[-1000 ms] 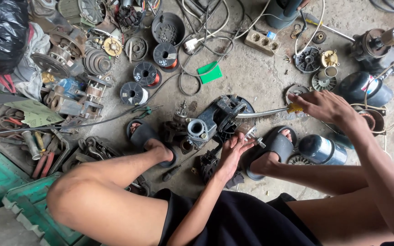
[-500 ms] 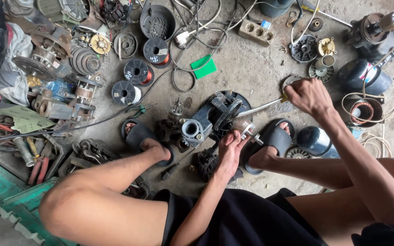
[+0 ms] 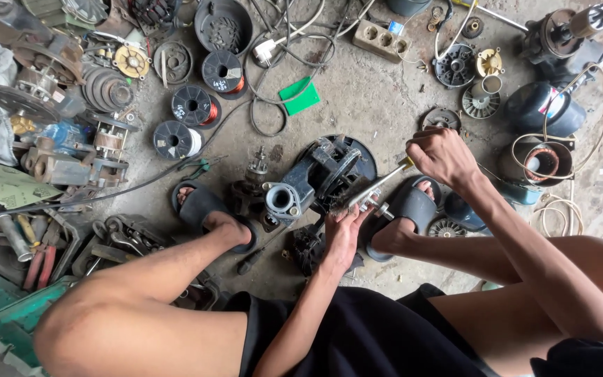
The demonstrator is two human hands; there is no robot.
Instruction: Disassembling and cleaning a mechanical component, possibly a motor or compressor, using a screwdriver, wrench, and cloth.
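A: What is the right hand (image 3: 441, 155) doing?

B: It sits right of centre in the frame, fist wrapped tight around the yellow handle of a screwdriver (image 3: 378, 185). The metal shaft slants down and to the left, toward the pump body (image 3: 308, 185) in the middle of the frame.

A: And the left hand (image 3: 345, 234)?

B: Just below the tip of the shaft, fingers curled up around a small metal fitting (image 3: 370, 204) at the pump's right edge. It presses against that part; I cannot tell how tightly it holds.

A: Where does the pump lie?

B: On the concrete floor (image 3: 357, 98), centre frame, between the person's two feet. It is dark, with a grey round port facing the lower left and a black round housing behind it.

A: The feet?

B: Both in dark sandals. The left sandal (image 3: 200, 204) is left of the pump, the right sandal (image 3: 410, 206) just right of the hands.

A: What lies around?

B: In the upper left, black wire spools (image 3: 191, 106), one wound with copper wire. A green card (image 3: 299, 95) lies above the pump, ringed by loose cables. A beige power strip (image 3: 382, 40) sits at the top centre. In the upper right, a dark blue motor casing (image 3: 546, 108), and below it a stator (image 3: 542, 162) with copper windings. Wrenches (image 3: 123, 234) are heaped at the lower left.
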